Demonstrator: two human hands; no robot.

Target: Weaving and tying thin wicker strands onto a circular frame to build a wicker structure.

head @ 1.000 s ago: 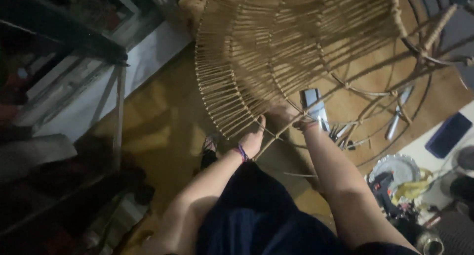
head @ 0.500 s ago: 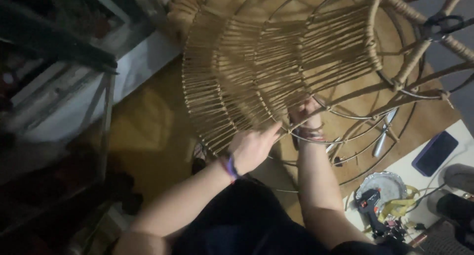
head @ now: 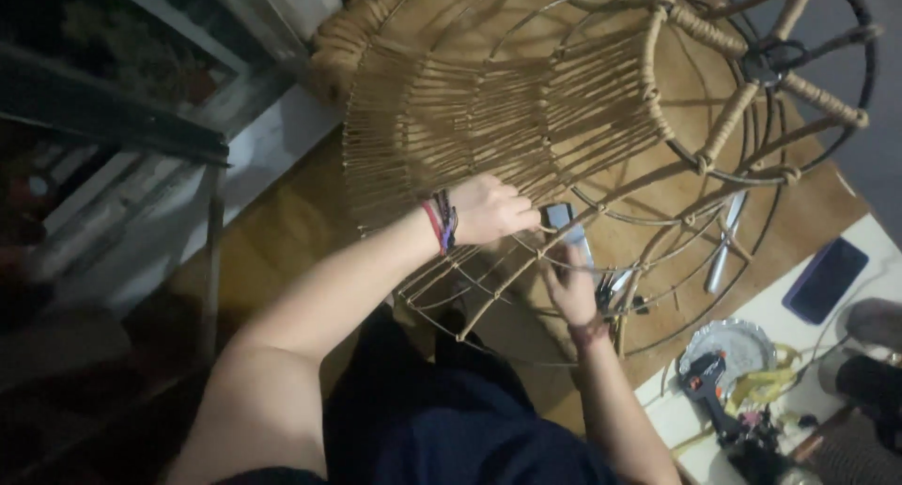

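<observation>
since half a second ago the left hand [head: 484, 210] has slid right along the woven strands to meet the right hand [head: 571, 283], and a small flat grey tool [head: 564, 219] has come back into view between them; the view has also swung, so the wicker chair frame [head: 526, 118] now fills the upper middle; the left hand lies on the rattan weave with its fingers curled, their tips pinched on a strand just beside the tool; the right hand reaches up through the bare metal hoops from below, its grip closed around the lower part of the grey tool, whose top stands clear above the fingers; the frame lies tilted over the wooden floor [head: 282, 241]; at lower right a white desk [head: 874, 259] carries a dark phone [head: 825, 280], a round metal dish [head: 747, 344] and a clamp-like tool [head: 709, 382].
</observation>
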